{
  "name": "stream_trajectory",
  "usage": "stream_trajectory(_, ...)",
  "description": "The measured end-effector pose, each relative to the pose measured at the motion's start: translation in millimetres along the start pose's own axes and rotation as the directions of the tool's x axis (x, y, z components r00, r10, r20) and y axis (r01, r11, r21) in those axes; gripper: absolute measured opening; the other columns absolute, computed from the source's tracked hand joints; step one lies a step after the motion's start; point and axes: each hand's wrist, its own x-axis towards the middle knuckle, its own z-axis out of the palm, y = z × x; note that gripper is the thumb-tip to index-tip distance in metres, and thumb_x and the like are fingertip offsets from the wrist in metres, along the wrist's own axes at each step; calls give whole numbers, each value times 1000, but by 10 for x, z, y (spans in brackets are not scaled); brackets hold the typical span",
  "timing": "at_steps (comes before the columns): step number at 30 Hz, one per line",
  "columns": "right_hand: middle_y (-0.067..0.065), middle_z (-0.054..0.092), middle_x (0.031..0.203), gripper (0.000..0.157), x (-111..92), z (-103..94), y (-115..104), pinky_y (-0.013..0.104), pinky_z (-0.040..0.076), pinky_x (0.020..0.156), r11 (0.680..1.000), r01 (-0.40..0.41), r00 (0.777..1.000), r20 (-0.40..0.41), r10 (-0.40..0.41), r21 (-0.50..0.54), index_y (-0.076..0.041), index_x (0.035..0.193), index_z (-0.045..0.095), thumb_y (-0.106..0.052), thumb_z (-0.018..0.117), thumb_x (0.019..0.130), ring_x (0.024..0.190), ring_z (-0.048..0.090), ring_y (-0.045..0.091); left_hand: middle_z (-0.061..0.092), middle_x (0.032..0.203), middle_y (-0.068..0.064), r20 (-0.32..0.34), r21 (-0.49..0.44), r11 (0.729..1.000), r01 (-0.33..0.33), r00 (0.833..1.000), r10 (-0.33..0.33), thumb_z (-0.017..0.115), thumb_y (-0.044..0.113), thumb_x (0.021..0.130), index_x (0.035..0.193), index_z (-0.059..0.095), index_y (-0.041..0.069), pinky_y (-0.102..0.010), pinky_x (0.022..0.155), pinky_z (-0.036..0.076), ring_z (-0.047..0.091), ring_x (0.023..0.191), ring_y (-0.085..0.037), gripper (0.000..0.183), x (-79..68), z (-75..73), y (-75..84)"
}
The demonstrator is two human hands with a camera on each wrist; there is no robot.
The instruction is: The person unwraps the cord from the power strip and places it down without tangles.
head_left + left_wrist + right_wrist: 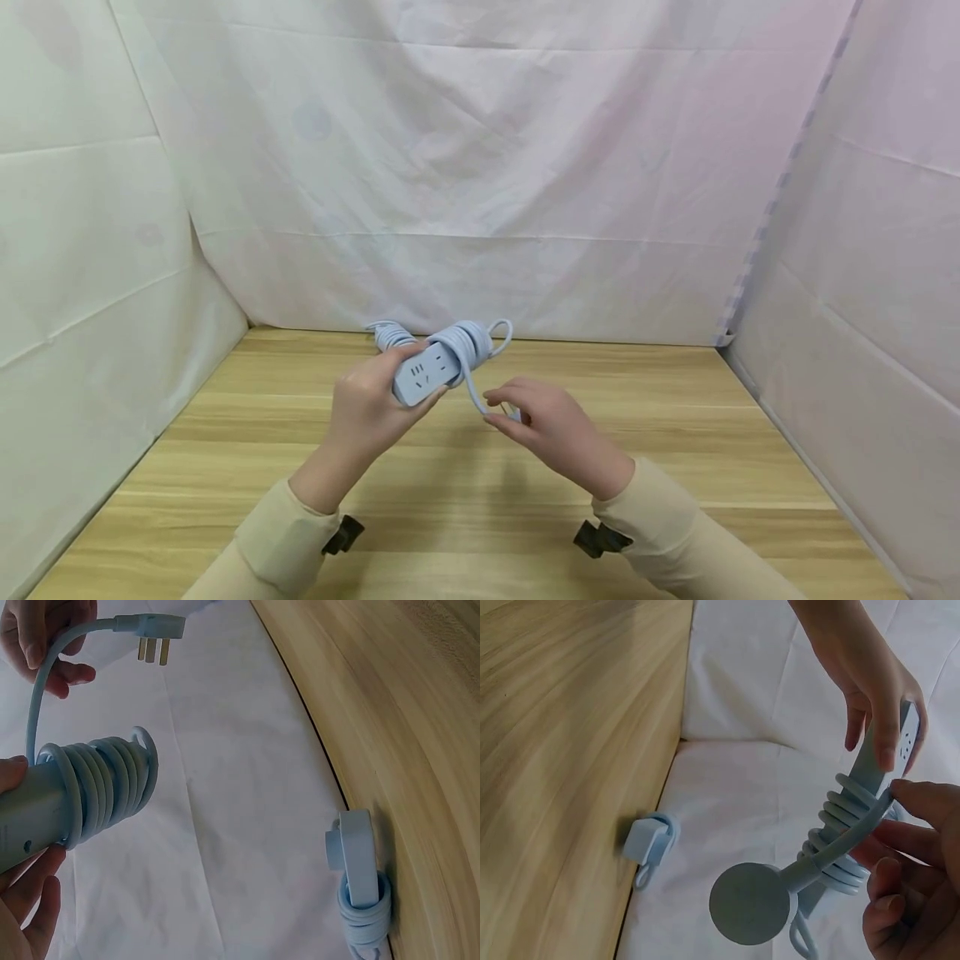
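My left hand (371,404) grips a pale blue power strip (426,375) by its socket end, thumb on one side and fingers on the other. The strip is tilted above the table, its far half wrapped in several turns of its own cord (105,780). A loose length of the cord runs to my right hand (551,425), which pinches it between thumb and finger. Beyond those fingers the cord ends in a flat round plug (754,904), its metal prongs showing in the left wrist view.
A second power strip (360,859) with its cord wound up lies at the table's back edge, partly behind the held one in the head view. White cloth (480,167) closes off the back and both sides of the wooden table (480,517).
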Motion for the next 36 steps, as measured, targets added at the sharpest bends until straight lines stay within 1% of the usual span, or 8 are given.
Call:
stream_trajectory(5,-2,64,88,12,28,58,-17,23,48,60,991,-106,990,101,98,83,-6,104,69,-10,60,97,65,51,3,71,84,-11,-21,10,1000,-5,1000,5,89,26,62,106,70,3,-40,47,45,62,58,-25,54,-9,1,-24)
stream_trajectory(8,-2,61,83,10,18,74,-28,22,49,58,983,-144,984,124,130,112,-4,102,66,-6,57,98,61,54,2,71,83,-11,-12,11,1000,-3,1000,3,90,25,62,107,70,4,-40,46,44,61,57,-25,54,-20,-7,-34)
stream_trajectory(14,-9,53,76,6,-7,61,-21,21,46,55,991,-126,991,59,124,39,-9,98,66,-9,60,97,61,50,1,71,82,-13,5,0,1000,4,1000,-4,90,24,61,107,69,3,-39,47,45,62,59,-25,55,-57,-26,-47)
stream_trajectory(19,-7,59,85,7,-17,56,26,23,48,61,992,-121,992,32,120,47,-9,101,67,-11,64,94,70,55,4,70,84,-13,20,-40,998,49,999,-48,91,23,61,108,68,3,-37,48,46,62,62,-23,56,-79,-54,-50)
stream_trajectory(23,-5,63,98,22,-38,30,42,24,49,61,977,-206,978,42,204,57,-11,112,66,-22,68,93,75,59,5,70,88,-11,63,-95,986,139,989,-133,91,22,63,109,68,4,-36,54,48,62,68,-19,55,-87,-100,-27)
stream_trajectory(27,-4,60,112,52,-54,-25,52,28,49,60,957,-288,958,24,287,43,-14,130,56,-35,74,87,80,58,9,70,90,-10,85,-147,966,211,976,-200,92,20,62,109,68,6,-33,56,47,60,69,-15,54,-100,-134,-9)
stream_trajectory(31,-1,51,132,76,-54,-59,111,37,51,75,949,-311,950,44,309,50,-18,146,40,-42,75,84,96,58,16,70,90,-8,79,-178,959,223,974,-212,92,19,62,109,68,7,-27,55,43,57,67,-12,55,-105,-156,7)
stream_trajectory(36,-1,38,147,89,-50,-85,171,45,46,92,933,-337,938,124,323,125,-25,154,26,-45,76,83,116,52,21,71,92,-6,63,-220,956,195,981,-186,92,17,62,111,68,9,-21,58,41,57,69,-11,55,-98,-177,39)
